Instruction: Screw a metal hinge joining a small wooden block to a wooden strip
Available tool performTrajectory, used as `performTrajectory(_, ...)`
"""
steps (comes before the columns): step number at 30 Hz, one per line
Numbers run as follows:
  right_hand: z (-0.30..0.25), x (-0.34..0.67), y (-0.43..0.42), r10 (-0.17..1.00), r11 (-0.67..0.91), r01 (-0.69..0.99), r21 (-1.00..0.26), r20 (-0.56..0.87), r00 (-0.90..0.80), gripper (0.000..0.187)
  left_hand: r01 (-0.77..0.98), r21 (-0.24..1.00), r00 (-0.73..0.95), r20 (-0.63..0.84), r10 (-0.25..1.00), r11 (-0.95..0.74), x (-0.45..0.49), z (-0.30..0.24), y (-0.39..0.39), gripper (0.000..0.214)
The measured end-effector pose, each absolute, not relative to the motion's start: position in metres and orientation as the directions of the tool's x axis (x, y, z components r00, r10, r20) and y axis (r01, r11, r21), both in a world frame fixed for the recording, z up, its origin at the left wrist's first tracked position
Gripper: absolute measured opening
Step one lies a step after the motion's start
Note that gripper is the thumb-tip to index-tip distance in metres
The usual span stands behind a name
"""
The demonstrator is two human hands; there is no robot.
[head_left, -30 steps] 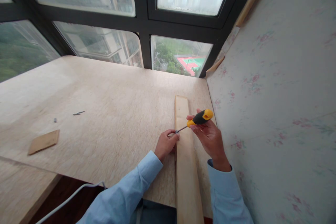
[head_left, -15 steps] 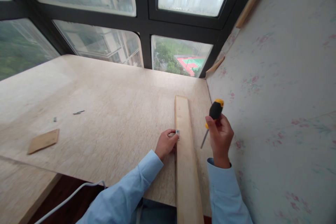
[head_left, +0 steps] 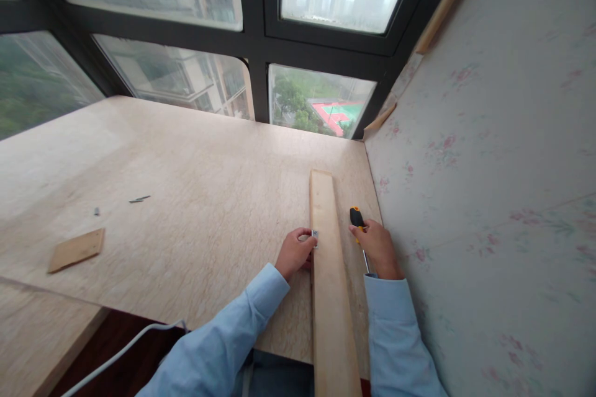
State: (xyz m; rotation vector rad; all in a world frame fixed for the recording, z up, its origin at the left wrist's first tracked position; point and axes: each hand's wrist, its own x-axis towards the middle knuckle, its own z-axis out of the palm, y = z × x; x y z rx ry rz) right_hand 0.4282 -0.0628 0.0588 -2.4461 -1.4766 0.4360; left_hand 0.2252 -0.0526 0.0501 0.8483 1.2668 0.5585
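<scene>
My left grip (head_left: 295, 253) pinches a metal bracket (head_left: 315, 236) on the board (head_left: 329, 298); my right grip (head_left: 375, 244) grasps the screwdriver (head_left: 357, 219), right of the board. I judge the screwdriver light, rigid: grasp its handle (head_left: 356, 215).

The plank (head_left: 329, 291) is smooth, matt wood; the small plate (head_left: 315, 234), shiny metal. The screwdriver (head_left: 356, 217) has a plastic-looking handle (head_left: 355, 214) and a bright metal shaft (head_left: 365, 260). The desk (head_left: 200, 217) looks like smooth, faintly glossy marble; the sleeves (head_left: 388, 316), matt cloth.
</scene>
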Motion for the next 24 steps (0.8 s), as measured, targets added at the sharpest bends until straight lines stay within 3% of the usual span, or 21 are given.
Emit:
performTrajectory(8, 0.058, 0.425, -0.063, 0.866, -0.497, 0.79, -0.359, -0.141, 0.48, 0.03, 0.062, 0.785, 0.282, -0.607, 0.743, 0.617, 0.223, 0.056, -0.052, 0.021)
performTrajectory(15, 0.05, 0.42, -0.067, 0.878, -0.471, 0.828, -0.304, -0.068, 0.475, 0.032, 0.061, 0.806, 0.291, -0.579, 0.762, 0.589, 0.224, 0.043, -0.051, 0.021)
performTrajectory(22, 0.05, 0.418, -0.094, 0.895, -0.429, 0.877, -0.218, 0.032, 0.445, 0.062, 0.138, 0.852, 0.26, -0.522, 0.812, 0.504, 0.227, 0.028, -0.052, 0.028)
performTrajectory(24, 0.058, 0.414, -0.097, 0.908, -0.365, 0.902, -0.231, 0.124, 0.399, 0.062, 0.207, 0.874, 0.238, -0.481, 0.844, 0.439, 0.227, 0.028, -0.054, 0.029)
